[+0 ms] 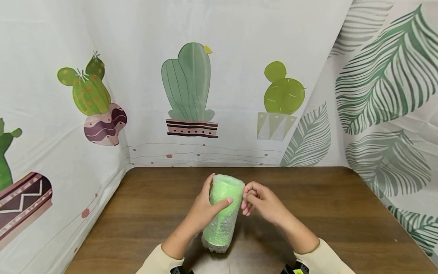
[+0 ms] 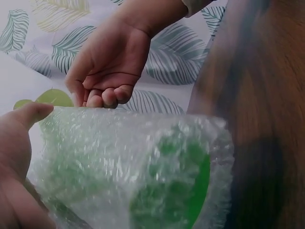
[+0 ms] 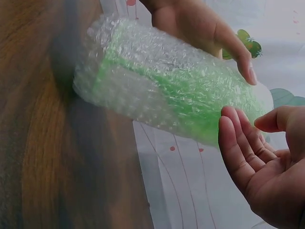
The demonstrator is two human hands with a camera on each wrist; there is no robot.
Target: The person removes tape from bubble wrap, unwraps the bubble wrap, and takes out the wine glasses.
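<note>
Brown wood-grain table [image 1: 325, 213], white cactus-print cloth [image 1: 239, 30] behind. Left hand [image 1: 204, 207] grips a green cylinder [image 1: 224, 219] in clear bubble wrap [image 3: 167, 83]; right hand [image 1: 265, 199] alongside, can't tell if pinching.

Cylinder [image 1: 219, 232]: light green. Bubble wrap [image 3: 128, 90]: clear. Desk [image 1: 342, 213]: brown, wood-grained. Backdrop [image 1: 239, 23]: white, green cacti [image 1: 193, 83], striped leaves [image 1: 386, 72]. Sleeves [image 1: 157, 263]: cream.

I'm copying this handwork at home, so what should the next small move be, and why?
I'd probably have the right hand pinch the bubble wrap near the far end of the green cylinder: it is right beside there, while the left hand holds the wrapped cylinder. Whether it has a pinch now is unclear.
</note>
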